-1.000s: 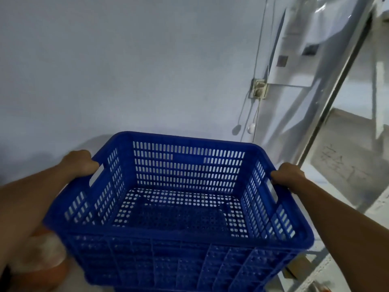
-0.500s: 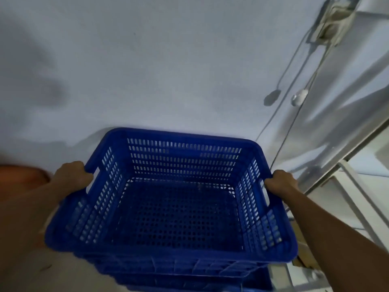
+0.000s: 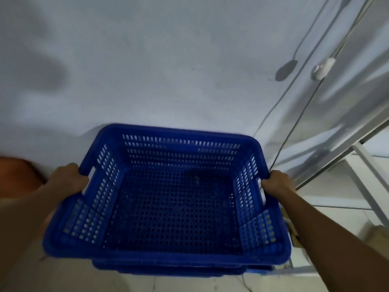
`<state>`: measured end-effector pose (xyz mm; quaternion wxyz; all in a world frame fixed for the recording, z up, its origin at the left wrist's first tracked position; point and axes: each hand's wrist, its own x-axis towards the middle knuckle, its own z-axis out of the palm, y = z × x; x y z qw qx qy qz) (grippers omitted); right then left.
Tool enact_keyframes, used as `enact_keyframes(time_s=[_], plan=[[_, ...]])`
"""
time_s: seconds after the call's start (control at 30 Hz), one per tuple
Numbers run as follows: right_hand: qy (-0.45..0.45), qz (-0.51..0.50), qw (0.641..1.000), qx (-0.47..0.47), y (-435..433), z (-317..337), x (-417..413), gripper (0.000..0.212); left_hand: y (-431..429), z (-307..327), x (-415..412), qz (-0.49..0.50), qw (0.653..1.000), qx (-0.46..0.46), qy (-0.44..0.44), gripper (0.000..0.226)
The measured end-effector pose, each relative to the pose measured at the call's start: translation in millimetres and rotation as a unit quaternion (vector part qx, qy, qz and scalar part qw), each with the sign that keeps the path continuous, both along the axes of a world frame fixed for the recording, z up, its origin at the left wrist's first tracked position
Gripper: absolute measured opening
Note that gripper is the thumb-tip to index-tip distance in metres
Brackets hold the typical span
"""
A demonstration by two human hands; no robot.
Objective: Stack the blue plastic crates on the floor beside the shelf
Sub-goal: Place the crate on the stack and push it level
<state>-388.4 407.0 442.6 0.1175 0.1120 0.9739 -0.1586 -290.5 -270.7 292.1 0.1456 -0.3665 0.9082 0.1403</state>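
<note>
A blue perforated plastic crate (image 3: 174,207) fills the lower middle of the view, open side up and empty. My left hand (image 3: 67,180) grips its left handle slot. My right hand (image 3: 277,184) grips its right handle slot. Directly under it, the rim of another blue crate (image 3: 168,270) shows at the near edge; the upper crate sits low into or just over it. Whether they touch is hidden.
A pale wall (image 3: 168,70) stands right behind the crates. A white metal shelf frame (image 3: 362,171) rises at the right, with cables and a small white switch (image 3: 322,68) hanging by it. An orange-brown object (image 3: 19,175) lies at the left. Light tiled floor (image 3: 63,279) lies below.
Both hands have lowered the crate toward the floor, close over the crate beneath it. My view has tilted downward, so the wall socket has left the frame.
</note>
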Motion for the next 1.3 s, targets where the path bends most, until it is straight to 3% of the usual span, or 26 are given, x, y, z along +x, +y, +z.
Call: enact_keyframes(time_s=[0.1, 0.23, 0.33, 0.8, 0.97, 1.07, 1.13, 1.2, 1.27, 1.3], plan=[[-0.008, -0.006, 1.000, -0.007, 4, 2, 5, 0.028, 16, 22, 6, -0.013, 1.000, 0.016, -0.004, 0.033], [-0.001, -0.011, 1.000, -0.002, 5, 1, 9, 0.033, 99, 121, 37, -0.017, 0.999, 0.012, 0.037, 0.026], [-0.006, -0.015, 1.000, 0.011, 1, 3, 12, 0.035, 121, 142, 48, -0.028, 0.999, 0.023, 0.029, 0.018], [0.026, -0.031, 0.993, 0.112, -16, -7, -6, 0.030, 119, 129, 28, -0.033, 0.996, -0.017, 0.086, 0.016], [0.009, -0.010, 0.991, 0.130, -15, -9, 7, 0.030, 127, 128, 41, -0.020, 0.996, 0.009, 0.086, 0.022], [-0.009, -0.001, 0.993, 0.116, -12, -12, 25, 0.042, 141, 124, 52, -0.002, 0.995, 0.003, 0.098, 0.034], [0.012, 0.019, 0.990, 0.137, -13, -14, 44, 0.056, 153, 122, 64, 0.012, 0.993, -0.055, 0.102, 0.046], [0.052, 0.070, 0.979, 0.185, -21, -18, 72, 0.061, 169, 118, 78, -0.057, 0.987, -0.115, 0.094, 0.039], [0.068, 0.136, 0.977, 0.152, -41, -23, 105, 0.056, 194, 111, 92, -0.150, 0.975, -0.128, 0.097, 0.018], [0.058, 0.170, 0.977, 0.116, -53, -26, 122, 0.052, 212, 111, 98, -0.184, 0.973, -0.109, 0.089, 0.019]])
